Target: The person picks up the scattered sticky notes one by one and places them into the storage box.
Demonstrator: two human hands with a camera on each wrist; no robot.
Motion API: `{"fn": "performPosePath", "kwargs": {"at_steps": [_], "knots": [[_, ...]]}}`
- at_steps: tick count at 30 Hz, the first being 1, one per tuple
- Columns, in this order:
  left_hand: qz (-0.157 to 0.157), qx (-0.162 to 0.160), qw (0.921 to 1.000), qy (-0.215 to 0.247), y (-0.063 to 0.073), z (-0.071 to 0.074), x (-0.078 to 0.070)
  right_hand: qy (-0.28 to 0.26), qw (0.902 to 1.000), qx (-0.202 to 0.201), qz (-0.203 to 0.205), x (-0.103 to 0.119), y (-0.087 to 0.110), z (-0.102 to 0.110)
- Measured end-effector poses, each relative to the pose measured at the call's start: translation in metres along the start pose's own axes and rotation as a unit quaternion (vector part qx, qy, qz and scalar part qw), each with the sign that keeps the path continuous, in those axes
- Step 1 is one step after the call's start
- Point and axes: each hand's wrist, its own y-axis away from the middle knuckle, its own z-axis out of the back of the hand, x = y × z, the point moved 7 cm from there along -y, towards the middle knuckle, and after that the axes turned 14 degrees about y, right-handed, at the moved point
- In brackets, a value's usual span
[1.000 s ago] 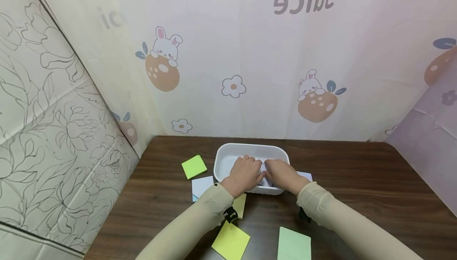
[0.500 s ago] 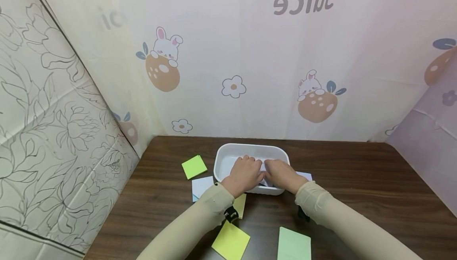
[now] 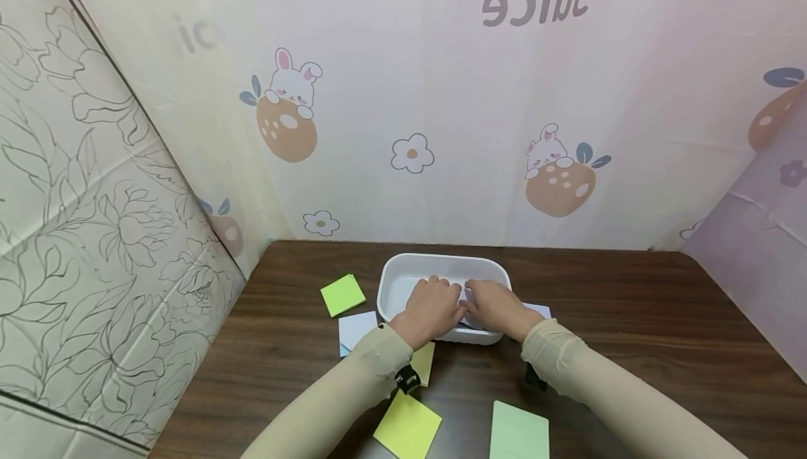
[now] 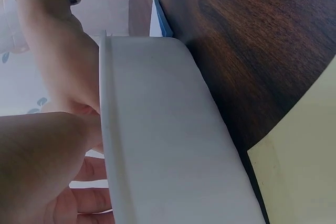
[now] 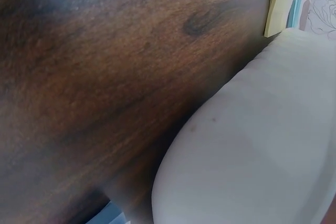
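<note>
Both hands are down inside a white plastic tub (image 3: 397, 284) on the table. My left hand (image 3: 433, 308) has its fingers bent downward, thumb toward the other hand. Facing it, my right hand (image 3: 498, 308) is bent in the same way, with the two thumbs close together. Between them the hands pinch a pale sheet of paper (image 3: 469, 320), low in the tub; most of it and the fingertips are hidden. In the left wrist view the tub's wall (image 4: 157, 124) covers the fingertips. The tub's outer wall (image 5: 252, 140) fills the right wrist view's right side.
Around the tub on the dark wooden table (image 3: 630, 319) lie lime notes (image 3: 343, 295), white-and-blue notes (image 3: 357, 329), a pale yellow pad (image 3: 423, 363), a bright yellow pad (image 3: 408, 425), a mint pad (image 3: 520, 431) and a pale lavender pad (image 3: 539, 310). A patterned curtain (image 3: 410, 94) hangs behind.
The right hand's fingers and thumb have shifted slightly against the pale paper. The left hand, tub and pads stay in place.
</note>
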Motion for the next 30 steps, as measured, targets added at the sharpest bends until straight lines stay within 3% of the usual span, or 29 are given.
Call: {"fn": "performPosePath", "kwargs": {"at_steps": [16,30], "knots": [[0.0,-0.002,1.0,-0.005,-0.001,0.009,0.001,-0.005,0.9981,-0.061,0.006,0.007,0.006,0.021],[0.005,-0.001,1.0,-0.006,0.004,0.013,0.007,-0.005,0.999,-0.044,-0.001,0.005,0.01,0.02]]}}
